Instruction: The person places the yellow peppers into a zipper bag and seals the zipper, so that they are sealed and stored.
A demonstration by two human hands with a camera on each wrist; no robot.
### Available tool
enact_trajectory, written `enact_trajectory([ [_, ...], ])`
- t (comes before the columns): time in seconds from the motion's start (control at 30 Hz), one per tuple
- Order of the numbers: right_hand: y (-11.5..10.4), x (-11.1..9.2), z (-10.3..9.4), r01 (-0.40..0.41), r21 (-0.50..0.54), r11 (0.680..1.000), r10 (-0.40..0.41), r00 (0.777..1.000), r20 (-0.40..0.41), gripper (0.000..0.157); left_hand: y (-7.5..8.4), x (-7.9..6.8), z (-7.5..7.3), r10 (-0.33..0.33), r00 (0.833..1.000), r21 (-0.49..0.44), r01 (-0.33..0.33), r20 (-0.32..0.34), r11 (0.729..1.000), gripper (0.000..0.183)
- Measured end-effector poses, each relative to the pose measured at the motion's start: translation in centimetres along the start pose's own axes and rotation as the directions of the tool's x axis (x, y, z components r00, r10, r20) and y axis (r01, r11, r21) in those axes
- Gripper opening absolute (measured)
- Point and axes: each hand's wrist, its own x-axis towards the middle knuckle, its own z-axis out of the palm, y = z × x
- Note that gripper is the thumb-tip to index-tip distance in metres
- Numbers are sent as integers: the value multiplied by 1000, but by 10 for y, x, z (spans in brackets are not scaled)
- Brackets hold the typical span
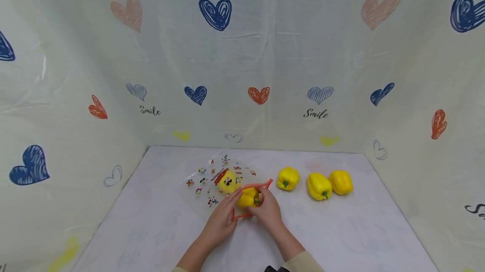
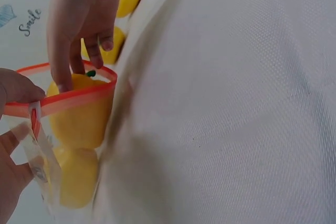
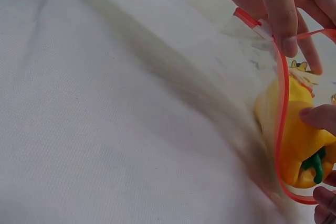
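Observation:
A clear zip bag with a red-edged mouth [image 1: 257,185] and cartoon prints lies on the table with its opening towards me. My left hand [image 1: 221,219] pinches the bag's rim at the left; its fingers and thumb also show in the left wrist view. In the mouth of the bag is a yellow bell pepper [image 1: 247,198], green stem outward. My right hand [image 1: 270,211] holds this pepper, with a thumb [image 3: 320,117] on its side in the right wrist view. Deeper inside, behind the clear plastic, lies another yellow bell pepper [image 2: 77,179].
Right of the bag are three more yellow bell peppers: one nearer the bag [image 1: 288,178], another [image 1: 319,186] further right, and the last pepper [image 1: 341,182] beside that one. The white table [image 1: 341,238] meets a heart-printed curtain [image 1: 242,70] at the back and sides.

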Motion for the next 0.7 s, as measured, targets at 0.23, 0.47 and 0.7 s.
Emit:
enact_trajectory([
  [0.23, 3, 1, 1, -12, -12, 1000, 12, 1000, 11, 70, 0, 1, 0, 0, 1000, 9, 0, 15, 1000, 78],
  [0.47, 5, -1, 1, -26, 7, 1000, 26, 999, 34, 72, 0, 1, -1, -3, 1000, 14, 3, 18, 1000, 77],
  [0.7, 6, -7, -9, -23, 40, 999, 21, 998, 52, 73, -1, 0, -2, -5, 1000, 8, 5, 8, 1000, 78],
])
